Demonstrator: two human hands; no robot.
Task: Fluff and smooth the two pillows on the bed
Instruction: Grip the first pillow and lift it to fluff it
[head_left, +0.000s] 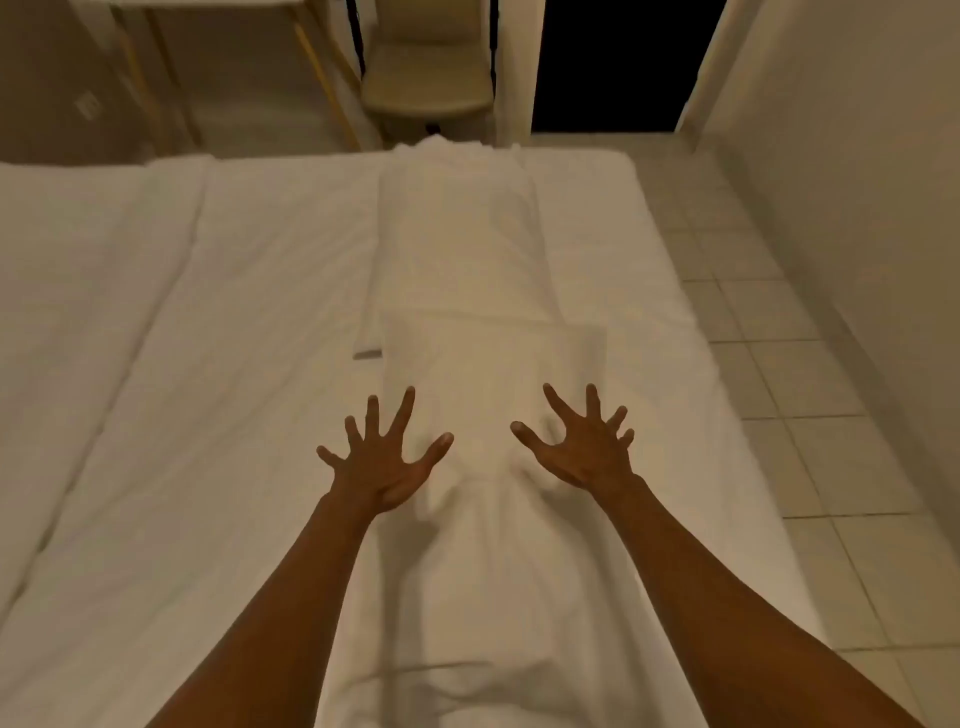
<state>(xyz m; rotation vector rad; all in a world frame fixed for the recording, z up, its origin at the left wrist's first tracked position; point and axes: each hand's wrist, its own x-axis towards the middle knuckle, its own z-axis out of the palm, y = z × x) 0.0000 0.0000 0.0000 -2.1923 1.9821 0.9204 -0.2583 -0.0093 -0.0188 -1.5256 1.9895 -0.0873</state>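
Two white pillows lie end to end along the right side of the white bed (234, 338). The near pillow (483, 545) runs from the bottom of the view up past my hands; the far pillow (457, 234) lies beyond it, reaching the bed's far edge. My left hand (382, 457) is spread flat at the near pillow's left edge, fingers wide apart. My right hand (582, 447) is spread over the pillow's right half, fingers apart and slightly curled, pressing a dent and creases into the cloth. Neither hand holds anything.
A folded white duvet (78, 270) covers the bed's left part. A chair (428, 78) and a wooden-legged table (218, 67) stand past the bed's far edge. A dark doorway (618, 62) is at top right. Tiled floor (810, 389) and a wall lie to the right.
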